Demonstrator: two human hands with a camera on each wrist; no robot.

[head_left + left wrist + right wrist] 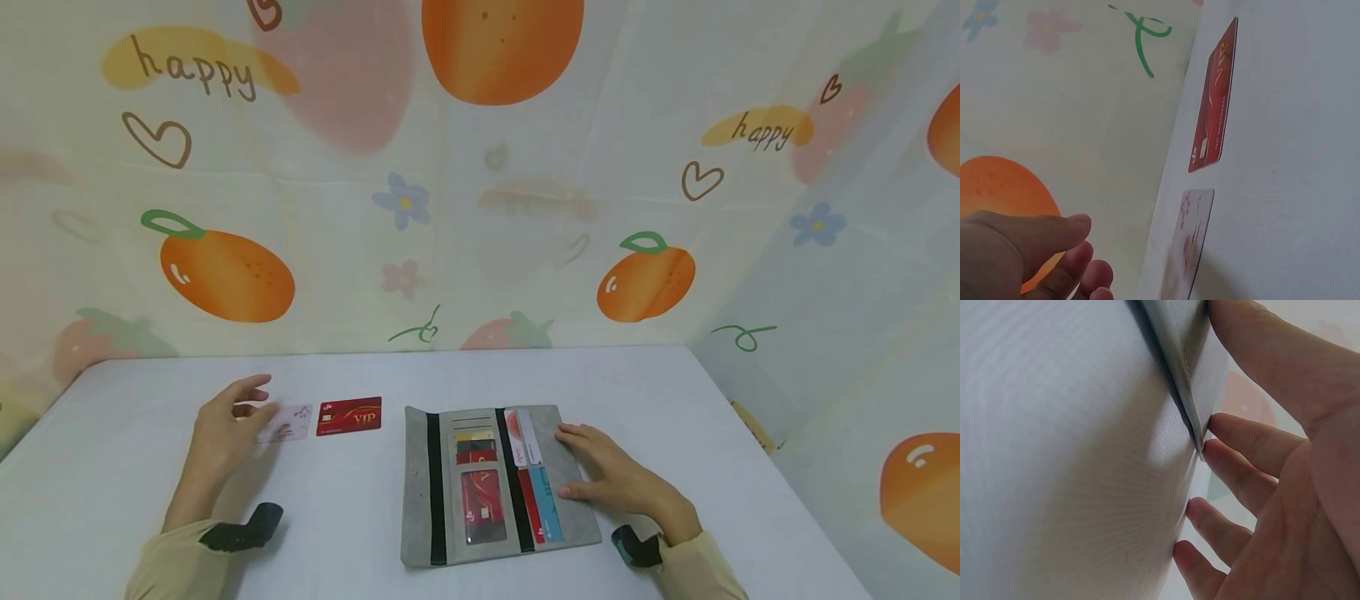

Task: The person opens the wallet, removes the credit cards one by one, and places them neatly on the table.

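Note:
My left hand (228,425) hovers at the left end of a pale card with a pink floral print (296,422), its fingers loosely bent. In the left wrist view nothing lies between the thumb and fingers, and the pale card (1188,240) is beside them on the table. A red VIP card (349,416) lies just right of the pale one. My right hand (618,475) rests with spread fingers on the right edge of a grey wallet (573,521), which lies unfolded. In the right wrist view, thumb and fingertips touch the wallet's edge (1179,369).
The wallet's left panel holds a red card (482,504) behind a window, with more cards in slots above it. A blue card (546,504) and several others stand in its right slots. The white table (330,517) meets a fruit-printed cloth (480,275) at the back.

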